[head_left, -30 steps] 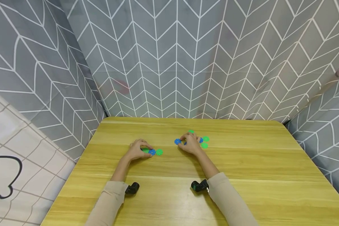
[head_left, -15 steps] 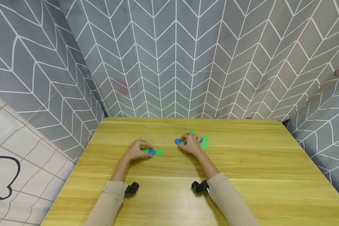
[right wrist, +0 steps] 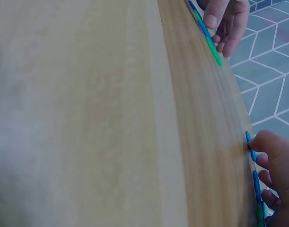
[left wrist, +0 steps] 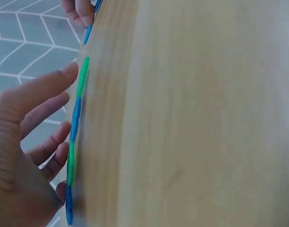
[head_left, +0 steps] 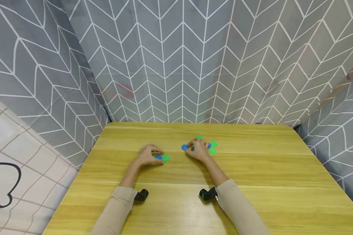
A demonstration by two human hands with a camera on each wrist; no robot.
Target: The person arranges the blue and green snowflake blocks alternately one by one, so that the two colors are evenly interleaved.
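Over a flat row of notched plastic discs, green and blue in turn, my left hand (head_left: 149,156) arches with thumb and fingers apart. The green end disc (head_left: 166,158) and a blue disc (head_left: 158,157) show at its fingertips; in the left wrist view the row (left wrist: 74,120) lies along the fingers. My right hand (head_left: 198,150) pinches the edge of a single blue disc (head_left: 184,147) between thumb and curled forefinger; its thumb meets that blue disc (right wrist: 250,145) in the right wrist view. Another blue disc (head_left: 193,149) lies partly hidden under this hand.
Loose discs lie around the right hand: a green disc (head_left: 198,137) behind it, a blue disc (head_left: 209,145) and two green discs, one green disc (head_left: 214,144) farther back and one green disc (head_left: 212,151) nearer. The wooden table (head_left: 176,202) ends at a patterned grey curtain (head_left: 176,65).
My left hand has slid a little to the right along the row, from the blue disc towards the green end disc. My right hand has stayed in place.
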